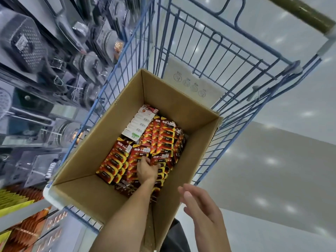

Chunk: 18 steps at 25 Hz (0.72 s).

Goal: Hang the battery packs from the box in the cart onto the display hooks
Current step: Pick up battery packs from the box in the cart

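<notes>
We reach into the box (pixel 172 99).
Our left hand (pixel 146 170) curls its fingers round a battery pack (pixel 161 159); our right hand (pixel 198 202) hovers loosely spread, holding nothing.

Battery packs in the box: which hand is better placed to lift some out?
Left. The left hand is down inside the box, fingers curled round red battery packs. The right hand hovers open above the box's rim, holding nothing.
</notes>
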Motion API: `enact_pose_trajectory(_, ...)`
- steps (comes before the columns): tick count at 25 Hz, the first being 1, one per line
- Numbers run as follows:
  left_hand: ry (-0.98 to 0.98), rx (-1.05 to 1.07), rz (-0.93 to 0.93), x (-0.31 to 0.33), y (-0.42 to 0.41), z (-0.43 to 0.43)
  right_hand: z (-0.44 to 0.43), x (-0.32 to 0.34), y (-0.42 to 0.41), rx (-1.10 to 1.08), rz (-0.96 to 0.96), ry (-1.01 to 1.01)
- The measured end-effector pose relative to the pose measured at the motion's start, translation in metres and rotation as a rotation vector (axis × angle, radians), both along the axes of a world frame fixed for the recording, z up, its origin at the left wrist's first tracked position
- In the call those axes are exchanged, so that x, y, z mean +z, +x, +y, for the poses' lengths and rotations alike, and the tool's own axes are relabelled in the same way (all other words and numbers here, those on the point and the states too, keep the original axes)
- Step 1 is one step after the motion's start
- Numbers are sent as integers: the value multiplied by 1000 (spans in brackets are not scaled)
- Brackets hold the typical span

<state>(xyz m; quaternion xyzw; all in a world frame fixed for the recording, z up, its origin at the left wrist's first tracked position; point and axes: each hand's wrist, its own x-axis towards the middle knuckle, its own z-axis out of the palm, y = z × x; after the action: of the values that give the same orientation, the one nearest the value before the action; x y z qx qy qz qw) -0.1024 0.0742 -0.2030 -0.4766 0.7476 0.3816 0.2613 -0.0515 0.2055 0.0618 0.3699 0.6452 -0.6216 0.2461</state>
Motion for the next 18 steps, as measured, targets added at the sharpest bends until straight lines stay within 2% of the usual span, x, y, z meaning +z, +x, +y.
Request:
enact_pose_trajectory(4,40,-46,-15,-2,4,-2,-1,0,-5,12,-3,2)
enact_pose_trajectory(8,190,85,77,24,19,-16,-7,3,-13,79,15,23)
enact_pose_trajectory(11,281,169,206,84,20,-48,-14,0,-26,117,54,69)
enact_pose_trajectory(13,406,249,322,140,21,-75,-25,-13,-42,169,54,106)
enact_pose_trajectory(15,502,291,421,194,27,-103,-40,-49,-62,287,-10,124)
enact_pose_trajectory(18,529,392,494,241,46,-138,-71,-123,-85,490,-190,146)
